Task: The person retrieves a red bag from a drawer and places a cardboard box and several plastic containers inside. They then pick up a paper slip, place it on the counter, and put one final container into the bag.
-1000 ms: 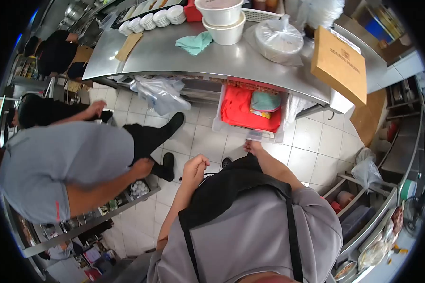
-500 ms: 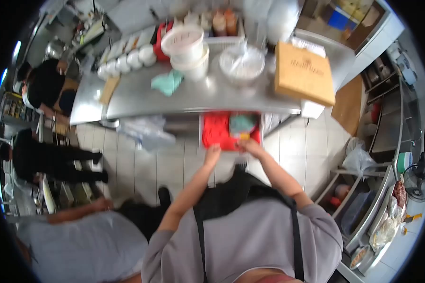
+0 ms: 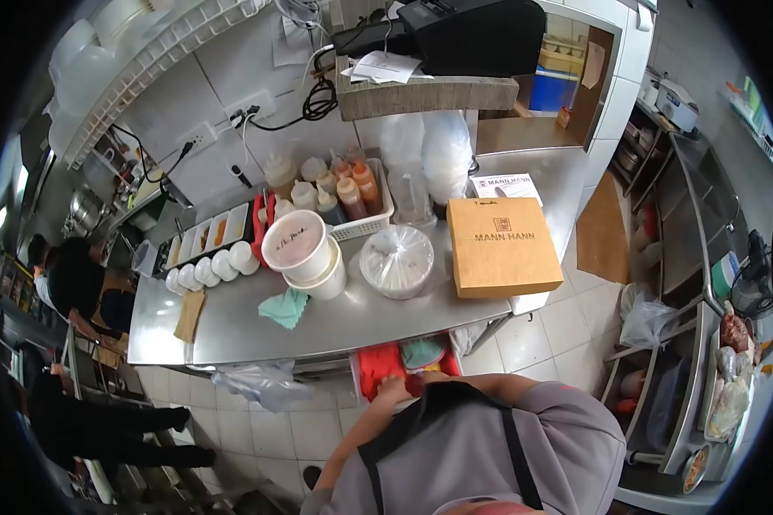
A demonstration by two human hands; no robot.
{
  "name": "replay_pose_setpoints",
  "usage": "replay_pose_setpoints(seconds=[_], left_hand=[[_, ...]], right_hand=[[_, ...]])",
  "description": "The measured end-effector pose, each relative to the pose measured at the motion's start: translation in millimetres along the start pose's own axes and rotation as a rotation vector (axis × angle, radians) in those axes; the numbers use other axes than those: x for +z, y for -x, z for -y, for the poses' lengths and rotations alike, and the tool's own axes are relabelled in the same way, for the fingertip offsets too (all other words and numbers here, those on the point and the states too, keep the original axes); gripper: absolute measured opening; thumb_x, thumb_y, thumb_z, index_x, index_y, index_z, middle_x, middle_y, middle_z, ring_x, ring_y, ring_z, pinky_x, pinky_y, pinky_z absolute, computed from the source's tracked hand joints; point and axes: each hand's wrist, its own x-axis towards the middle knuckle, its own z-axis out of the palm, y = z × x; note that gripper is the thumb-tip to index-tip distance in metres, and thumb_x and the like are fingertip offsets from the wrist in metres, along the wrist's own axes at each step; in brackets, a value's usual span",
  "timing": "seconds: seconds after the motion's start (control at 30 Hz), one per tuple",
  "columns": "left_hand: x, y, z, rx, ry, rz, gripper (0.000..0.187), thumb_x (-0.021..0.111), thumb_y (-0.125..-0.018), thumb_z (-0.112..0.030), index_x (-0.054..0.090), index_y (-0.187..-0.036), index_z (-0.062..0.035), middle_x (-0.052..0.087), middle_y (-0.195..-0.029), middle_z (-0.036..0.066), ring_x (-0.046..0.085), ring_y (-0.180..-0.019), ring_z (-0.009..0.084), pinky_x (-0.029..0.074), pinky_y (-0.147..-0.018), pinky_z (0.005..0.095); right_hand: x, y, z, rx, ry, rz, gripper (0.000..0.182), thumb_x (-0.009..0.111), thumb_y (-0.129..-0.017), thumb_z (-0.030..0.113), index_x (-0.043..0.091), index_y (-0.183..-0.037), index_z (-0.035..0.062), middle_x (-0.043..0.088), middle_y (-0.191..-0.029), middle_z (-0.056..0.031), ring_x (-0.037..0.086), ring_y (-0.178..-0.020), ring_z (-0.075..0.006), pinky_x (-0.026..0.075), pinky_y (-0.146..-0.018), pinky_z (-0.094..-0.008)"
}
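Below the front edge of the steel worktop, an open drawer (image 3: 357, 374) holds soft red material (image 3: 378, 362) and a folded green piece (image 3: 422, 353). My left hand (image 3: 392, 390) reaches over the drawer's front, fingers curled down at the red material. Close beside it, my right hand (image 3: 429, 378) also bends in at the drawer, with a dark red bit (image 3: 414, 385) between the two hands. The fingertips are small and partly covered, so what they grip cannot be made out. My apron and arms hide the drawer's near side.
The worktop (image 3: 232, 330) carries stacked white tubs (image 3: 318, 276), a plastic-wrapped bowl (image 3: 397, 262), a cardboard box (image 3: 502, 249), a green cloth (image 3: 283, 307) and a basket of sauce bottles (image 3: 352, 193). Plastic bags (image 3: 262, 384) hang beneath. People in black (image 3: 103, 421) stand at left.
The head view has tilted upward, bringing the wall shelf and sauce bottles into sight. Both hands stay at the drawer and are closer together. The nearby person in a grey shirt has left view.
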Motion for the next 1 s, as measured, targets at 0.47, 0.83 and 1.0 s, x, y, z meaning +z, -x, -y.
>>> replay_pose_setpoints(seconds=[0.47, 0.83, 1.0], left_hand=[[12.1, -64.4, 62.6, 0.374, -0.212, 0.17, 0.03, 0.064, -0.069, -0.021, 0.061, -0.091, 0.0001, 0.063, -0.09, 0.017, 0.062, -0.083, 0.0328, 0.05, -0.073, 0.0419], [-57.4, -51.8, 41.4, 0.386, 0.489, 0.337, 0.028, 0.052, -0.086, -0.025, 0.059, -0.095, 0.0004, 0.062, -0.093, 0.014, 0.058, -0.082, 0.0224, 0.045, -0.073, 0.0343], [-42.1, -58.3, 66.2, 0.163, 1.269, 0.444, 0.042, 0.046, -0.092, -0.03, 0.048, -0.116, 0.0037, 0.053, -0.116, 0.008, 0.049, -0.107, 0.0167, 0.035, -0.094, 0.0292]], right_hand=[[-12.2, 22.0, 26.2, 0.158, 0.089, -0.315, 0.053, 0.058, -0.073, 0.028, 0.047, -0.122, 0.0092, 0.045, -0.123, -0.0098, 0.041, -0.118, -0.0282, 0.038, -0.092, -0.0457], [-46.4, 23.3, 44.9, 0.435, -0.237, -0.084, 0.094, 0.075, -0.06, 0.042, 0.025, -0.137, 0.0226, 0.02, -0.142, -0.0042, 0.02, -0.131, -0.029, 0.028, -0.099, -0.0533], [-58.8, 37.4, 49.5, 0.534, -0.256, -0.32, 0.089, 0.072, -0.064, 0.034, 0.023, -0.138, 0.0259, 0.024, -0.14, -0.004, 0.027, -0.127, -0.0284, 0.026, -0.099, -0.0533]])
